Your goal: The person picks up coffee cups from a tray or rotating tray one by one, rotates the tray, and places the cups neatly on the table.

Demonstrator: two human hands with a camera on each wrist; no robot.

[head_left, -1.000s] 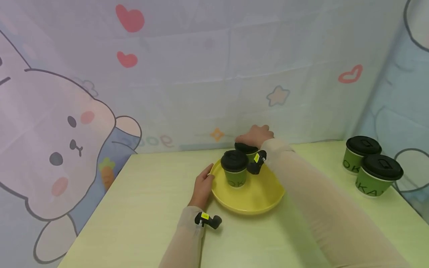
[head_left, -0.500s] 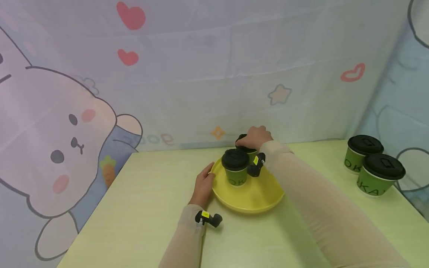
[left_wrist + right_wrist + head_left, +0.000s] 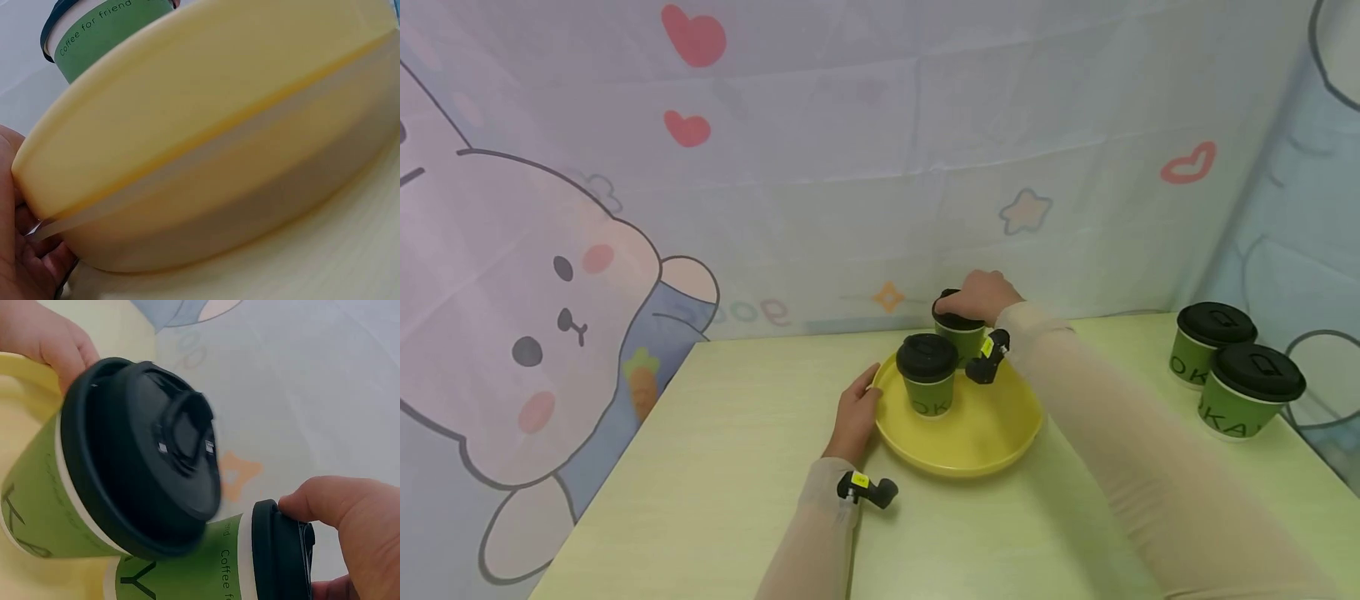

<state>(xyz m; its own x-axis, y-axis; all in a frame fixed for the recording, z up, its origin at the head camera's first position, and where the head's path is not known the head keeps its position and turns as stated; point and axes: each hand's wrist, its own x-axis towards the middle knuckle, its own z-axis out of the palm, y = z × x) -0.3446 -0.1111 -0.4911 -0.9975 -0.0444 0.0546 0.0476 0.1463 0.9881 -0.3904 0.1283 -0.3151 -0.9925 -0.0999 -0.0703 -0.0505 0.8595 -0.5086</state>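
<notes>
My left hand (image 3: 855, 414) grips the left rim of a round yellow plate (image 3: 985, 437), thumb above and fingers below in the left wrist view. On the plate's left side stands a green paper coffee cup (image 3: 928, 383) with a black lid. Just behind it is a second green coffee cup (image 3: 964, 340), which my right hand (image 3: 983, 297) holds by its black lid. The right wrist view shows thumb and fingers on the lid of this held cup (image 3: 187, 569); the front cup partly covers it. Whether its base touches the plate cannot be seen.
Two more lidded green cups stand at the table's right side, one behind (image 3: 1212, 342) and one in front (image 3: 1251, 392). A printed cloth backdrop (image 3: 820, 208) rises along the table's (image 3: 737, 467) back edge, close behind my right hand.
My right hand has shifted slightly up and to the right in the head view, and the rear cup has moved with it. My left hand keeps its grip on the plate.
</notes>
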